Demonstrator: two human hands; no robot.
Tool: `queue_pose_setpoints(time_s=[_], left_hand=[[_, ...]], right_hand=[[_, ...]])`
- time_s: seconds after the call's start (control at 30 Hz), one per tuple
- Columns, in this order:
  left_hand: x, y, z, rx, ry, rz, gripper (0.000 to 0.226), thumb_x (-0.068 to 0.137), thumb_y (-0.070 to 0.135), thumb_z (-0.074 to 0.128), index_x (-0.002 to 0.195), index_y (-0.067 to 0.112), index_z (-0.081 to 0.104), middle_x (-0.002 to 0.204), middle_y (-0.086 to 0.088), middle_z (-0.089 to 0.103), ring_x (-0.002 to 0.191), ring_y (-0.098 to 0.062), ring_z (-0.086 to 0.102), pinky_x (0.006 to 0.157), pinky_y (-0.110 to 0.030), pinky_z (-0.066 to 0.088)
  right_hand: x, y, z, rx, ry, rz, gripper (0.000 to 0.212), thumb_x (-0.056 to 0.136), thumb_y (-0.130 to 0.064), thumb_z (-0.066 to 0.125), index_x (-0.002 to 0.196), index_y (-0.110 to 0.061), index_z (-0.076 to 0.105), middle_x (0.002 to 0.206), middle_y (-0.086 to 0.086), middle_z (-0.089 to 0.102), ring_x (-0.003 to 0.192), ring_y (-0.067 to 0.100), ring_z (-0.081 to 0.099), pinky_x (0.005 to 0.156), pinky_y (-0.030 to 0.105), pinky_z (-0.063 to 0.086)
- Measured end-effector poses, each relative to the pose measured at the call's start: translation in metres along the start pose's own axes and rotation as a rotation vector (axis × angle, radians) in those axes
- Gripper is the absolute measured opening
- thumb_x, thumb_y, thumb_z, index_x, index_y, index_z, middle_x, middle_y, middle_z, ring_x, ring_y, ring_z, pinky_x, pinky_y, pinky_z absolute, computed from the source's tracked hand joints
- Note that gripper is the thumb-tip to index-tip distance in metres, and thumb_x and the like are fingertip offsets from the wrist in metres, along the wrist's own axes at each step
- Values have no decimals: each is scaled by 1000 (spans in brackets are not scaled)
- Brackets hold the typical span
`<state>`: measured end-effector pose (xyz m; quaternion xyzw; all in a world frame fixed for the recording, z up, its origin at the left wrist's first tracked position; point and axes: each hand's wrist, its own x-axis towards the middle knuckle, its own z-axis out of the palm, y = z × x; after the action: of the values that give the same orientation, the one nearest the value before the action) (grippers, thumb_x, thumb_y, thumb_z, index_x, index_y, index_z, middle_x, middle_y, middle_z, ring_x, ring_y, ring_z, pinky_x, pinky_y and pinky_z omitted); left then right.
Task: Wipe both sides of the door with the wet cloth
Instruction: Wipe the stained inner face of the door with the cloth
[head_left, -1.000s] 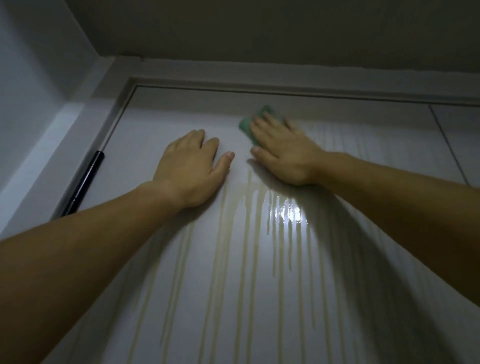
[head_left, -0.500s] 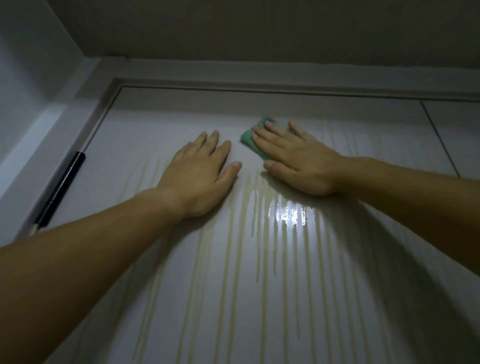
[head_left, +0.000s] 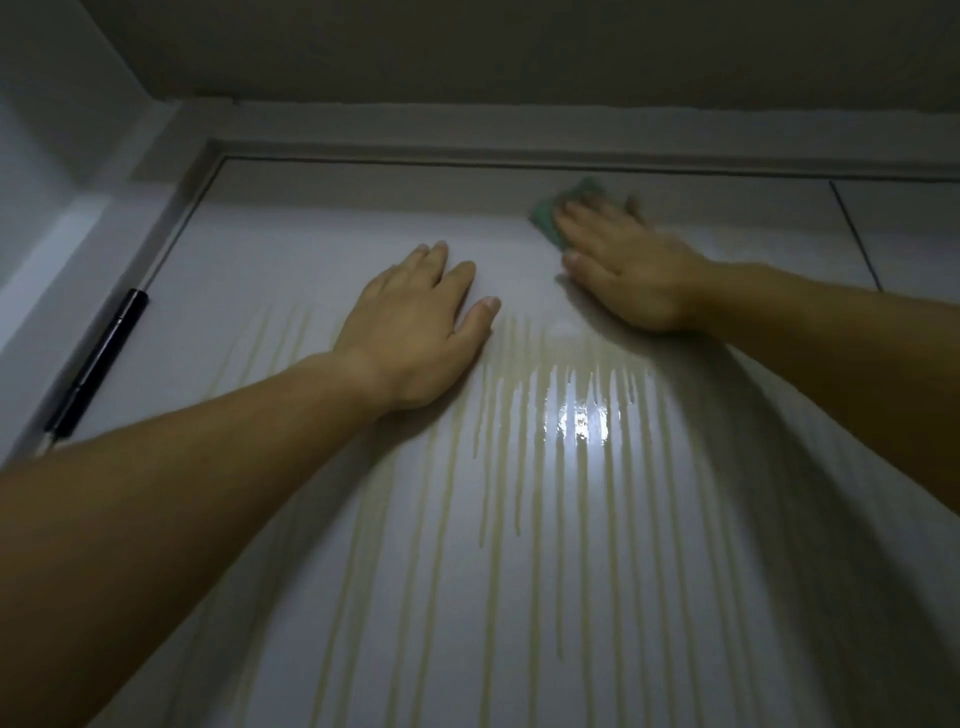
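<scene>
The right hand (head_left: 631, 270) has slid the green cloth (head_left: 549, 214) right, towards the door (head_left: 311, 249) top, straight fingers pressing it; the left hand (head_left: 415, 338) lies flat, fingers together.

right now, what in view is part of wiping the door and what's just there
Part of the job: door; green cloth pressed flat under the right hand; left hand flat on the door; wet streaks running down it.

Just there: black bar at the door's left edge; door frame; ceiling.
</scene>
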<state>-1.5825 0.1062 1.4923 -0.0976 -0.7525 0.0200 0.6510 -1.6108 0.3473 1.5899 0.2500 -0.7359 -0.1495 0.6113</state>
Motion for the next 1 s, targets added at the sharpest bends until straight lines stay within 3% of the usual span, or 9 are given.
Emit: queue_pose_setpoints(time_s=[0.1, 0.3, 0.4, 0.5, 0.67, 0.87, 1.0], left_hand=[[-2, -1, 1, 28, 0, -1, 67, 104, 58, 19, 161, 22, 20, 171, -8, 12, 157, -25, 9, 126, -42, 12], [-1, -4, 2, 83, -3, -9, 71, 103, 63, 19, 162, 23, 17, 170, -7, 13, 157, -25, 13, 124, -42, 14], [-1, -4, -2, 105, -16, 6, 73, 102, 66, 18, 161, 23, 18, 170, -8, 15, 156, -25, 15, 123, -42, 17], [-1, 6, -6, 71, -2, -5, 75, 101, 66, 17, 158, 19, 27, 168, -12, 21, 154, -28, 20, 122, -44, 21], [5, 35, -3, 39, -16, 75, 70, 103, 60, 23, 162, 23, 20, 170, -6, 14, 157, -23, 12, 124, -39, 13], [12, 54, 5, 9, -35, 128, 67, 105, 59, 18, 162, 24, 16, 172, -3, 3, 158, -21, 1, 124, -37, 6], [13, 65, 11, 53, -66, 126, 70, 104, 60, 17, 163, 23, 10, 172, -2, -2, 158, -19, -2, 124, -37, 2]], right_hand=[[10, 1, -5, -6, 19, 124, 61, 110, -47, 12, 163, -23, -7, 171, 0, -11, 156, 14, -15, 124, 39, -14], [-38, -15, 9, 14, -4, -187, 73, 99, -64, 3, 162, -28, -8, 170, -10, -10, 153, 5, -17, 122, 35, -15], [-17, 18, -5, 22, -14, 11, 62, 109, -50, 12, 163, -25, -6, 171, -1, -10, 156, 13, -15, 122, 38, -14], [-6, 24, -9, 12, -2, 195, 63, 109, -49, 11, 163, -21, -7, 171, 1, -13, 156, 18, -17, 123, 43, -14], [-42, 10, 8, 3, 25, -112, 75, 100, -62, 4, 163, -23, -4, 171, -4, -6, 156, 11, -12, 124, 41, -16], [-20, 70, -14, -11, 21, 248, 65, 109, -50, 13, 163, -19, -5, 172, 3, -10, 157, 20, -15, 125, 44, -14], [-58, 42, 5, 10, 55, -8, 78, 98, -64, 3, 163, -20, -6, 171, 0, -8, 155, 12, -14, 123, 37, -15]])
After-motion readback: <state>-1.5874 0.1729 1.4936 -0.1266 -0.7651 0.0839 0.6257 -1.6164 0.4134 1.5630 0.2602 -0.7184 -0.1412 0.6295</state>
